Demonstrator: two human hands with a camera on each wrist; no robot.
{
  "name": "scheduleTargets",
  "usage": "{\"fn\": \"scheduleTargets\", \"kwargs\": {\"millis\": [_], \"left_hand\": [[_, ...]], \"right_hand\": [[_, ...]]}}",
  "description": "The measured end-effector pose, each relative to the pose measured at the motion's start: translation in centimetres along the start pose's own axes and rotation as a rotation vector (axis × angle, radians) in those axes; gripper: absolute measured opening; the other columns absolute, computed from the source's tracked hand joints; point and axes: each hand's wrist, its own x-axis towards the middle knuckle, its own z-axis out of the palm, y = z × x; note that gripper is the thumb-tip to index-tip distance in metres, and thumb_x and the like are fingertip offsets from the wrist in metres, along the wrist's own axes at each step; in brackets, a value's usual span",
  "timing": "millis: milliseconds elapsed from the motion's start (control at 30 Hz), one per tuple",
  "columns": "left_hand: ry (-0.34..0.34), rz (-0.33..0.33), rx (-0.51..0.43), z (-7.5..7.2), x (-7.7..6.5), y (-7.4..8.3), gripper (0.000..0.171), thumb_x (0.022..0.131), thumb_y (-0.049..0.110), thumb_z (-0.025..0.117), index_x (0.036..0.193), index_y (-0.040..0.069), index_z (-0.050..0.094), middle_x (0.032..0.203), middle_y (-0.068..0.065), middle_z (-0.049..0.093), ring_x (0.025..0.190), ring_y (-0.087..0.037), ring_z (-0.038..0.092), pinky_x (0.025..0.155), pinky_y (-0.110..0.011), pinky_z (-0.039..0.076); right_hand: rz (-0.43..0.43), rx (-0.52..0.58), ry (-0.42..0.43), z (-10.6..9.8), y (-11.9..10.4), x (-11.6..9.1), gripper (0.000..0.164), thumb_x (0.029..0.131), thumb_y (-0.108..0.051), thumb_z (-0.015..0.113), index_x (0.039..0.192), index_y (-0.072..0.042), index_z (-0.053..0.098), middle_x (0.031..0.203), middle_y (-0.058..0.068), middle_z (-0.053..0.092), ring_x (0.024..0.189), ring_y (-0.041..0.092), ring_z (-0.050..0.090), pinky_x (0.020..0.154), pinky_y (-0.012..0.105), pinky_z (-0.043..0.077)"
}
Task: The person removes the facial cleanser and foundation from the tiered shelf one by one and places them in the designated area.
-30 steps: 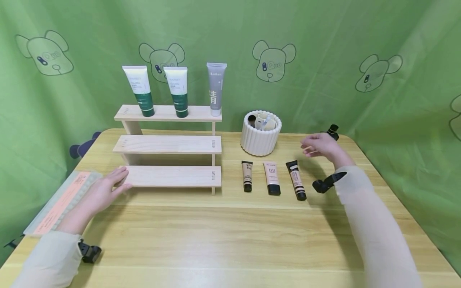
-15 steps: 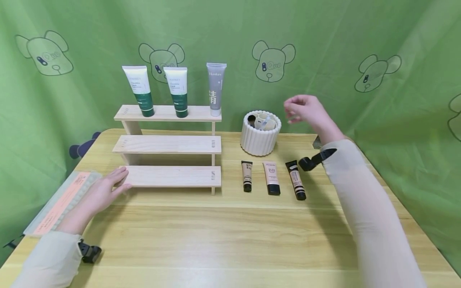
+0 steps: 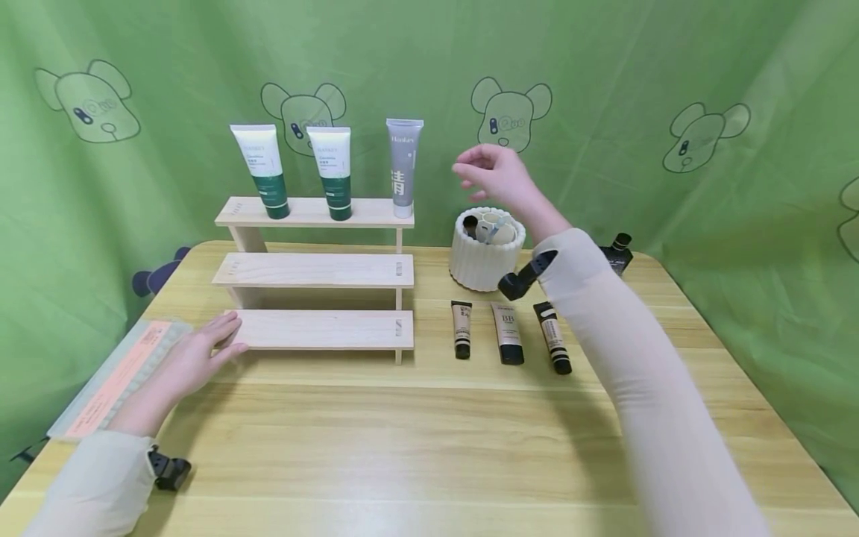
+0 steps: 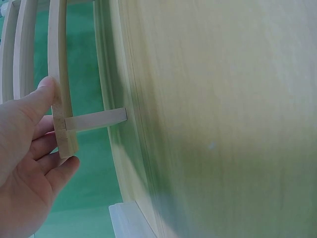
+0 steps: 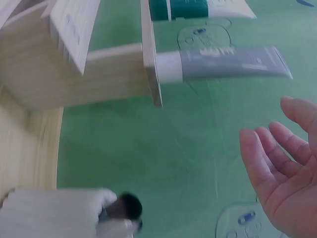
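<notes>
A wooden three-step rack (image 3: pixel 315 328) stands on the left half of the table. My left hand (image 3: pixel 191 358) holds the left end of its lowest step; in the left wrist view the thumb (image 4: pixel 42 91) lies against the board and fingers curl around its end. Two white-and-green tubes (image 3: pixel 264 171) and a grey tube (image 3: pixel 403 168) stand on caps along the top step. My right hand (image 3: pixel 499 179) hovers above the white ribbed brush holder (image 3: pixel 479 261), right of the grey tube. The right wrist view shows its fingers (image 5: pixel 252 148) loosely bent, apart from the tube, holding nothing.
Three small tubes, a beige one (image 3: pixel 461 328), a pink BB tube (image 3: pixel 506 332) and a black-ended one (image 3: pixel 554 343), lie right of the rack. A dark bottle (image 3: pixel 619 253) stands behind the right sleeve. A flat pale box (image 3: pixel 114 380) lies at the left edge.
My right hand has moved up and left from beside the dark bottle, past the brush holder's top, toward the grey tube. The left hand stays at the rack.
</notes>
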Motion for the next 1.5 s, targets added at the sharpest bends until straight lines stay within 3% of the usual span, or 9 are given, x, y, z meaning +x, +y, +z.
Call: {"fn": "scheduleTargets", "kwargs": {"millis": [300,567,1033,1500], "left_hand": [[0.003,0.006,0.005,0.0,0.0,0.0,0.059,0.093,0.031,0.054,0.131,-0.012,0.04,0.139,-0.03,0.029,0.128,-0.046,0.026,0.104,-0.056,0.02],[0.0,0.003,-0.005,0.0,-0.1,0.1,0.059,0.093,0.031,0.054,0.131,-0.013,0.039,0.139,-0.03,0.029,0.128,-0.046,0.025,0.104,-0.057,0.019],[0.004,0.007,-0.007,0.1,0.0,0.0,0.059,0.094,0.031,0.054,0.131,-0.013,0.039,0.139,-0.031,0.029,0.128,-0.046,0.025,0.105,-0.056,0.019],[0.003,0.007,-0.009,0.1,-0.1,0.0,0.059,0.094,0.03,0.054,0.131,-0.013,0.039,0.139,-0.03,0.029,0.128,-0.046,0.025,0.105,-0.056,0.019]], "right_hand": [[-0.033,0.087,0.012,3.8,-1.0,1.6,0.046,0.087,-0.019,0.064,0.127,-0.002,0.047,0.114,0.009,0.054,0.104,0.023,0.053,0.075,0.03,0.054],[-0.048,0.139,0.049,5.6,-1.8,2.1,0.045,0.086,-0.017,0.066,0.125,-0.003,0.049,0.114,0.009,0.055,0.102,0.019,0.052,0.078,0.034,0.054],[-0.026,0.236,0.064,6.5,-1.6,2.9,0.031,0.088,-0.011,0.063,0.116,-0.001,0.055,0.109,0.011,0.059,0.097,0.023,0.058,0.079,0.038,0.053],[-0.032,0.255,0.098,6.3,-1.5,2.2,0.031,0.087,-0.01,0.064,0.116,-0.001,0.055,0.109,0.012,0.06,0.097,0.022,0.059,0.077,0.034,0.054]]}}
